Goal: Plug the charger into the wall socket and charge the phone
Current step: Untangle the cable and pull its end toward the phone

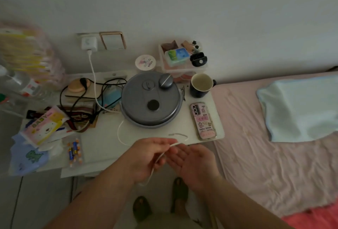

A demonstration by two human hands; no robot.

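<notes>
**Two hands on the cable, phone lying face down at the table edge**

Two bare hands meet at the lower middle of the frame, just in front of the white table (102, 148). The left hand (146, 157) has its fingers closed on the white charging cable (94, 82), which runs through its grip and hangs in a loop below the palm. The right hand (193, 163) lies open beside it, palm up, fingers spread and gripping nothing; the cable passes over its fingertips.

In the upper left of the frame the white charger (89, 43) sits in the wall socket (80, 35), with the cable dropping from it across the table's clutter and curving round toward the hands. The cable's free end lies on the table just above the hands, near the table's front edge.

To the right of that end, the phone (203, 120) lies back up in a pink decorated case, at the table's right edge, apart from both hands. A round grey pot lid (150, 100) fills the table's middle, and a dark mug (201, 85) stands above the phone. A bed (265, 146) with pink sheets takes the right side of the frame.
</notes>
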